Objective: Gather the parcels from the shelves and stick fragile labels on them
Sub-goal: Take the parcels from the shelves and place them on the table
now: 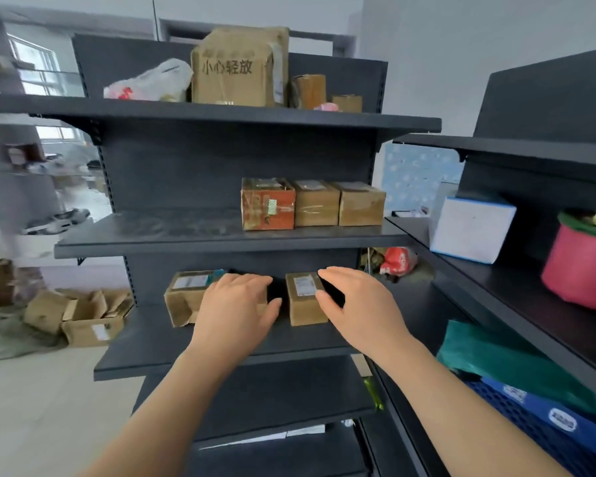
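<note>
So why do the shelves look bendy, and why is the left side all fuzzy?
Head view: the wide-angle lens bows the shelves near the edges; also in the head view, the window glares white and the left side is smeared with blur, while the middle boxes look sharp.

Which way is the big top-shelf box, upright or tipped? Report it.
Upright: the box sits flat on the top shelf, and its printed characters read right way up.

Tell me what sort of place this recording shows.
Probably a parcel storeroom or pickup point: dark grey metal shelving holds taped brown cardboard parcels with shipping labels, and opened cardboard boxes lie piled on the floor.
</note>
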Demonstrator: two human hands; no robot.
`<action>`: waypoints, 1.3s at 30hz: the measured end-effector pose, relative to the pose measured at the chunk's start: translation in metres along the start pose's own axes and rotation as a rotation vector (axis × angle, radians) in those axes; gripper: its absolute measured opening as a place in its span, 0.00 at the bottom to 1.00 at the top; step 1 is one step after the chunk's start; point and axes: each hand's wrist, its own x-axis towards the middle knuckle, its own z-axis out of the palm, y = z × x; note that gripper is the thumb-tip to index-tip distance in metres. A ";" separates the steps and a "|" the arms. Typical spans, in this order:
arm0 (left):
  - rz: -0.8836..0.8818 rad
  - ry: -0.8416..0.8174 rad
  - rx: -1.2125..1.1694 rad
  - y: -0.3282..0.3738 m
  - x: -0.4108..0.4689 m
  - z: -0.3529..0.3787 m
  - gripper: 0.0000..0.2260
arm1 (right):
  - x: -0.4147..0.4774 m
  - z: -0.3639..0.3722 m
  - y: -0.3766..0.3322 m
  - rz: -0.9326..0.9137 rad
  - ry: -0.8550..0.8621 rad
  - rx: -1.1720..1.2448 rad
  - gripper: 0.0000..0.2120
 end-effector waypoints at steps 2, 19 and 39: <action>0.001 -0.008 0.008 -0.018 0.027 0.011 0.19 | 0.029 0.015 0.002 0.004 -0.005 0.011 0.18; -0.119 -0.002 0.024 -0.125 0.239 0.093 0.24 | 0.256 0.108 0.081 0.004 -0.015 -0.072 0.23; -0.210 -0.064 -0.471 -0.174 0.316 0.159 0.37 | 0.345 0.166 0.102 0.075 -0.150 -0.060 0.31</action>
